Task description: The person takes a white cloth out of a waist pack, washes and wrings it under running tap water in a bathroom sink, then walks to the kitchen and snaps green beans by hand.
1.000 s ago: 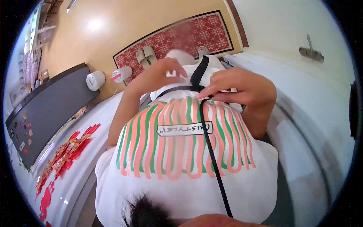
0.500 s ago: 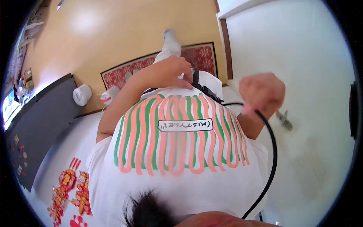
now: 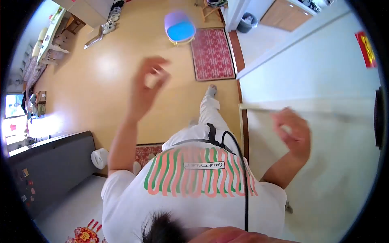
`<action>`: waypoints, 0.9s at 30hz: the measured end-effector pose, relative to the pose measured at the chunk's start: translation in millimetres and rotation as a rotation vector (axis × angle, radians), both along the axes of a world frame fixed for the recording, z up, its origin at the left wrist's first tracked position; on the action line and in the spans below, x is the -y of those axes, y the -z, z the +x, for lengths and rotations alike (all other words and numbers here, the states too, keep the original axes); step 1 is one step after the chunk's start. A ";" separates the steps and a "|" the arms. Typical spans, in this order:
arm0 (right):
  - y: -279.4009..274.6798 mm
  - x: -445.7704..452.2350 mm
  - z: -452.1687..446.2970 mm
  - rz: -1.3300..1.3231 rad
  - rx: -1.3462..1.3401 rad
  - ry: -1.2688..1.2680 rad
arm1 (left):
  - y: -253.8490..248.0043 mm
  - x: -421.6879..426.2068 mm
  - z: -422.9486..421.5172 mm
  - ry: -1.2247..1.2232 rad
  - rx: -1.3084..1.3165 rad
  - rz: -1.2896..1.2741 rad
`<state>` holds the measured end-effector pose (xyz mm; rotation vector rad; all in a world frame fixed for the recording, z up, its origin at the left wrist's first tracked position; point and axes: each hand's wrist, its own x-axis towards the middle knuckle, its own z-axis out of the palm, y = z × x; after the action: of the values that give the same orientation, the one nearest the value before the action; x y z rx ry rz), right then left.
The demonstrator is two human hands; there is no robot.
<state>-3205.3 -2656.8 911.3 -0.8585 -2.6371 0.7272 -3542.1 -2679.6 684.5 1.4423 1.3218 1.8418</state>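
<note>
My left hand is raised over the wooden floor, with its curled fingers and thumb apart and nothing seen between them. It is blurred by motion. On the other side, my right hand is in front of the pale wall, loosely curved, with a small gap between thumb and fingers and no object visible in it. Neither hand touches anything. Between the arms is my white printed T-shirt, with a black cable running down over it and a dark strap at the waist.
A red patterned mat lies ahead, beside a purple and blue chair. A doorway with a grey bin is at the upper right. To the left are a dark grey cabinet, a white roll-shaped object and shoes.
The view has tilted up and shows more of the room. My left hand has moved from the waist out ahead. My right hand has loosened from a tighter curl near the cable.
</note>
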 end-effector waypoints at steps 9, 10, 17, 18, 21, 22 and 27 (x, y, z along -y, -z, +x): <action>-217.5 -211.8 36.7 0.669 -0.579 -0.092 | -246.9 -154.7 -81.6 0.174 0.166 0.965; -220.8 -229.6 25.9 0.678 -0.594 -0.101 | -265.3 -171.4 -84.0 0.193 0.151 1.020; -136.9 -445.4 295.1 0.484 -0.837 -0.061 | -315.3 -405.7 219.3 0.370 -0.015 0.981; -127.6 -471.6 298.8 0.470 -0.852 -0.061 | -312.4 -438.0 234.3 0.384 -0.009 0.984; -97.7 -556.2 329.8 0.451 -0.872 -0.035 | -303.2 -553.1 279.5 0.458 0.030 0.994; -88.4 -587.5 338.3 0.446 -0.873 -0.023 | -297.2 -590.4 292.8 0.475 0.045 0.995; -63.1 -703.0 363.9 0.482 -0.816 0.036 | -258.6 -753.2 333.1 0.596 0.208 1.086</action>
<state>-2841.4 -1953.8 974.5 -0.3530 -1.9152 0.2980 -3209.0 -1926.4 943.1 1.7428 -0.3425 2.2186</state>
